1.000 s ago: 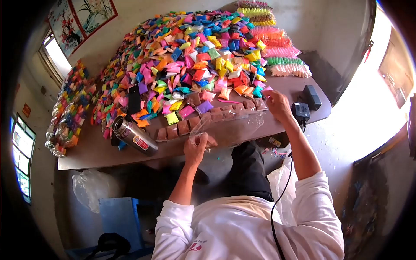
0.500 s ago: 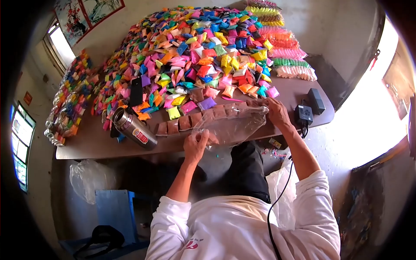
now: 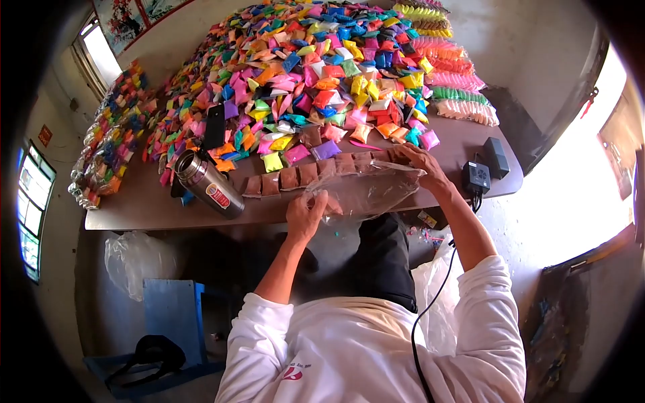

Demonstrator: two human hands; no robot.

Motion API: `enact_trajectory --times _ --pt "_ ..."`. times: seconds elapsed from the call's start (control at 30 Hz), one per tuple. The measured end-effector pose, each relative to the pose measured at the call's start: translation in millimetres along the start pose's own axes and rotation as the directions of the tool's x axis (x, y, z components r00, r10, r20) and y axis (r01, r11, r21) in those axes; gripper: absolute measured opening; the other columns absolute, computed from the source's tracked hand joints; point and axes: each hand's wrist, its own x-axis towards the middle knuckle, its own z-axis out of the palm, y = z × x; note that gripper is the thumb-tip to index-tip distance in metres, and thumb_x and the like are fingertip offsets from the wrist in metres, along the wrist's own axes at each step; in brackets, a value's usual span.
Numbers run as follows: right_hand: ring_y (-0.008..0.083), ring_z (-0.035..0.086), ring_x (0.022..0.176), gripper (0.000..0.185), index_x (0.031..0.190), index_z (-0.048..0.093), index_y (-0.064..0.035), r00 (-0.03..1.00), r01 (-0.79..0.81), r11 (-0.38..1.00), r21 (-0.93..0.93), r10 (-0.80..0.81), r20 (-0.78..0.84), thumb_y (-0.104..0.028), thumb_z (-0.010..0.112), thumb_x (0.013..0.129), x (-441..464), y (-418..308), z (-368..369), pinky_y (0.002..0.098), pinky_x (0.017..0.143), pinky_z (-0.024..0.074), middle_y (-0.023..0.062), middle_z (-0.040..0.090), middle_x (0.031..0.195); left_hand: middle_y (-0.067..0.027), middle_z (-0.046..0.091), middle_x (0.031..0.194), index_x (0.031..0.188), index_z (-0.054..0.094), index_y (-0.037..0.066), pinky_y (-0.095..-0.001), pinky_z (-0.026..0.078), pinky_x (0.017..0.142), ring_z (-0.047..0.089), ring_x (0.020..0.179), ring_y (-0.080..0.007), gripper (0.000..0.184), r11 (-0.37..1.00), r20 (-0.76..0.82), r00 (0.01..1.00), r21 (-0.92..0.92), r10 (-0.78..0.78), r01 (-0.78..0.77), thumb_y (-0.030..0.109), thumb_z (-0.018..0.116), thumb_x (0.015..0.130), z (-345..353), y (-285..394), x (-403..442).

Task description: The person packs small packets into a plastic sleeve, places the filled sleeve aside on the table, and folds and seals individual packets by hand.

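Note:
A clear plastic bag (image 3: 373,197) spans the gap between my two hands above the table's front edge. My left hand (image 3: 308,216) is closed, pinching the bag's left end. My right hand (image 3: 424,169) is at the bag's right corner, thumb side against the plastic, fingers curled over the right end of a row of brown packets (image 3: 308,175). Its fingertips are partly hidden. The brown packets lie side by side on the table, and the bag overlaps part of the row.
A large heap of colourful packets (image 3: 289,74) covers the table's back. Stacked packet rows (image 3: 460,94) stand at back right. A steel flask (image 3: 208,185) tilts at left near a black phone (image 3: 215,126). Dark boxy devices (image 3: 476,176) with a cable sit at right. A blue chair (image 3: 171,316) stands below.
The view has shifted slightly. My right fingers reach a little further over the end of the brown row. The bag stays stretched between both hands.

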Motion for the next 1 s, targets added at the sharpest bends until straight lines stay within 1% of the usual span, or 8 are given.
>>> enact_trajectory --times 0.13,0.3,0.37,0.43,0.57,0.67,0.77,1.0 --pt "0.0359 0.058 0.120 0.052 0.128 0.058 -0.0071 0.997 -0.014 0.993 0.114 0.022 -0.071 -0.004 0.062 0.076 7 -7 3 0.0397 0.097 0.0484 0.0172 0.060 0.129 -0.0062 0.069 0.071 0.082 0.073 0.006 -0.0335 0.049 0.070 0.064 0.070 -0.0229 0.044 1.000 -0.003 1.000 0.017 -0.004 0.004 0.044 0.055 0.094 -2 -1 0" --pt "0.0177 0.070 0.084 0.020 0.104 0.069 -0.0048 0.739 -0.446 0.850 0.281 0.527 -0.420 -0.008 0.062 0.085 2 -32 -31 0.0317 0.075 0.0540 0.0108 0.074 0.094 -0.0045 0.070 0.072 0.081 0.073 0.005 -0.0330 0.050 0.070 0.065 0.070 -0.0198 0.041 1.000 -0.024 1.000 -0.026 -0.008 0.007 0.038 0.054 0.095 -3 3 -1" --pt "0.0120 0.063 0.078 0.023 0.105 0.066 0.0000 0.704 -0.179 0.857 0.484 0.455 -0.545 -0.009 0.062 0.085 -12 -38 -58 0.0266 0.072 0.0526 0.0032 0.069 0.087 -0.0041 0.071 0.072 0.080 0.073 0.005 -0.0327 0.050 0.070 0.066 0.069 -0.0187 0.039 0.995 0.007 0.999 -0.097 -0.033 0.033 0.036 0.054 0.095 -3 7 -2" --pt "0.0094 0.058 0.070 0.024 0.102 0.063 0.0007 0.640 -0.321 0.728 0.606 0.638 -0.428 -0.015 0.058 0.085 -22 -84 -92 0.0246 0.061 0.0466 0.0020 0.064 0.082 -0.0078 0.068 0.070 0.078 0.069 0.002 -0.0336 0.049 0.066 0.066 0.070 -0.0189 0.047 0.981 0.031 0.999 -0.190 -0.035 0.041 0.045 0.060 0.094 -1 1 -1" --pt "0.0077 0.049 0.067 0.021 0.093 0.060 -0.0006 0.850 -0.128 0.806 0.578 0.390 -0.355 -0.017 0.057 0.081 -41 -156 -94 0.0241 0.059 0.0416 0.0010 0.055 0.074 -0.0049 0.072 0.071 0.077 0.074 0.006 -0.0309 0.052 0.070 0.066 0.066 -0.0189 0.037 0.994 0.008 0.999 -0.102 -0.050 0.050 0.030 0.052 0.094 21 -57 7" --pt "0.0156 0.050 0.066 0.020 0.093 0.058 0.0028 0.937 -0.206 0.913 0.352 0.288 -0.198 -0.011 0.059 0.079 -26 -193 -70 0.0324 0.061 0.0461 0.0101 0.055 0.075 -0.0072 0.071 0.070 0.078 0.074 0.007 -0.0318 0.052 0.070 0.067 0.066 -0.0212 0.036 0.992 0.040 0.999 -0.126 0.028 -0.023 0.031 0.052 0.093 7 -21 4" --pt "0.0424 0.059 0.068 0.019 0.090 0.060 -0.0004 0.921 -0.328 0.920 0.214 0.362 -0.147 -0.015 0.063 0.079 -3 -202 -23 0.0433 0.065 0.0499 0.0240 0.060 0.075 -0.0079 0.070 0.070 0.078 0.074 0.006 -0.0333 0.051 0.069 0.067 0.067 -0.0226 0.035 0.980 0.072 0.997 -0.199 0.013 0.001 0.032 0.054 0.092 3 -13 2" --pt "0.0453 0.064 0.089 0.044 0.112 0.059 0.0008 0.979 -0.204 0.968 0.148 0.199 0.049 -0.023 0.068 0.077 11 -175 45 0.0470 0.077 0.0519 0.0253 0.067 0.089 -0.0163 0.070 0.081 0.096 0.073 0.004 -0.0390 0.051 0.073 0.069 0.078 -0.0331 0.036 0.998 -0.056 0.998 0.059 -0.035 0.038 0.037 0.058 0.091 4 -19 1"
